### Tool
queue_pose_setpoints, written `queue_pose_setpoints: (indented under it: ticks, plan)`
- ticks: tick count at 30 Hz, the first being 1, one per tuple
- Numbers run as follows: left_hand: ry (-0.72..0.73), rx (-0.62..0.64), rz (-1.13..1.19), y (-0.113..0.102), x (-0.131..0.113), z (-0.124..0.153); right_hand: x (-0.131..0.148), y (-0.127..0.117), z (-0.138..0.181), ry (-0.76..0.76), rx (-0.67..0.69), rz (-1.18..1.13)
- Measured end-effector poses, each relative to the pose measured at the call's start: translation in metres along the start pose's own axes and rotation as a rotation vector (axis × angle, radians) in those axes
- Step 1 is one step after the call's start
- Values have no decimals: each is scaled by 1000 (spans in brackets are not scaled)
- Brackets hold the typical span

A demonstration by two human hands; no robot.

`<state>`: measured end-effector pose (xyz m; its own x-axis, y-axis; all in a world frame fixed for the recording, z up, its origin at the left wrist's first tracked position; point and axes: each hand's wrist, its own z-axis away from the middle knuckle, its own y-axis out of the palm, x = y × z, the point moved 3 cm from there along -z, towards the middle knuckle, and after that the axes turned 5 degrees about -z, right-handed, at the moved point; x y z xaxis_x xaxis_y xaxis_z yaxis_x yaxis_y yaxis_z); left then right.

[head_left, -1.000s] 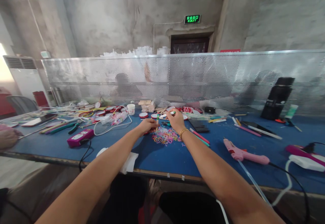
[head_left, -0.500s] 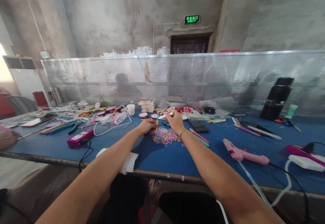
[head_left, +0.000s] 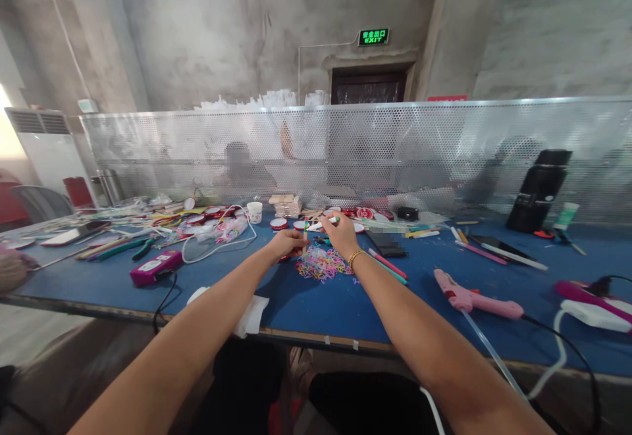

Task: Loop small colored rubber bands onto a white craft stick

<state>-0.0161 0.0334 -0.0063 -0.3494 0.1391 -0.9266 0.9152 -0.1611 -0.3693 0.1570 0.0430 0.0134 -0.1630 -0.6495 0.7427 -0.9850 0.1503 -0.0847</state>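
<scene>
My left hand [head_left: 287, 244] is closed round the lower part of a small flat wooden stick [head_left: 305, 232], which stands upright and has green colouring near its top. In my right hand [head_left: 342, 232], with a gold bracelet on its wrist, is a white marker pen [head_left: 316, 226] with a green end. The pen points left, its tip at or very close to the stick; contact is too small to make out. Just below both hands lies a heap of small multicoloured links or bands [head_left: 322, 265] on the blue tabletop [head_left: 316, 310].
A pink glue gun [head_left: 476, 300] lies at right, its cord trailing. Markers [head_left: 390, 267] and a black phone-like slab [head_left: 386, 244] are beside my right hand. A purple box [head_left: 157, 268], paper cup [head_left: 255, 212] and black bottle [head_left: 539, 191] stand around. Another person's hand [head_left: 14, 270] shows far left.
Both my hands stay almost in place, with the stick and pen still held. The other person's hand at the far left has shifted slightly left.
</scene>
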Motion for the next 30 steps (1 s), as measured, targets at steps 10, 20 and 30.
queue_pose_setpoints:
  ticks: [10,20,30]
  plan:
    - [-13,29,1,0,1,1,-2,0,0,-22,12,49]
    - [-26,82,42,1,3,1,-3,0,-1,-23,15,62]
    - [-38,50,58,1,-3,2,-1,-1,-2,-29,-4,89]
